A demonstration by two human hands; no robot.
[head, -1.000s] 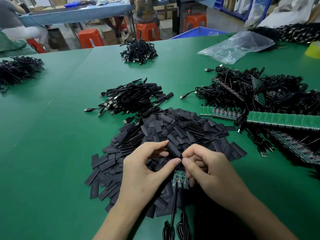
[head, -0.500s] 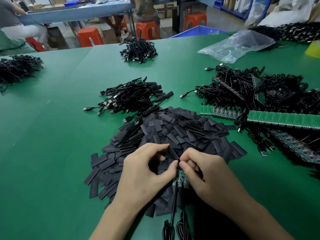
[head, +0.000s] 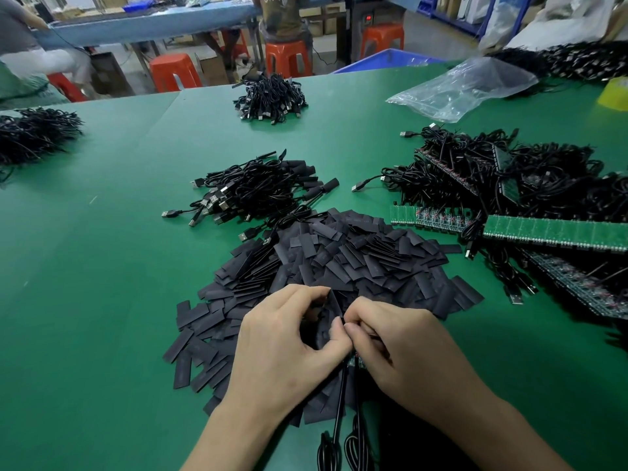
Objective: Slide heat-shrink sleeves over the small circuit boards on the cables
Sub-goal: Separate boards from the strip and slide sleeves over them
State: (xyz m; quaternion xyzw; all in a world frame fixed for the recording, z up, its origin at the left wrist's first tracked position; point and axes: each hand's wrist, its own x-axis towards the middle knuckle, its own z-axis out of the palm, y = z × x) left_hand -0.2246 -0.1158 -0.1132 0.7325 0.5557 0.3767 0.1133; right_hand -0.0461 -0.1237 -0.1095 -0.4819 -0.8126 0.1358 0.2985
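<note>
Now — left hand (head: 285,345) pinches sleeve (head: 334,305)

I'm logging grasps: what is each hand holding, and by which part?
The left hand pinches a black sleeve near its lower end; the right hand grips the small circuit board by its upper part.

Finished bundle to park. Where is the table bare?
Bare mat left of the sleeve pile, below the left cable heap; also between the middle cable bundle and far cable bundle. Crowded: right side, tangled cables and board strips.
</note>
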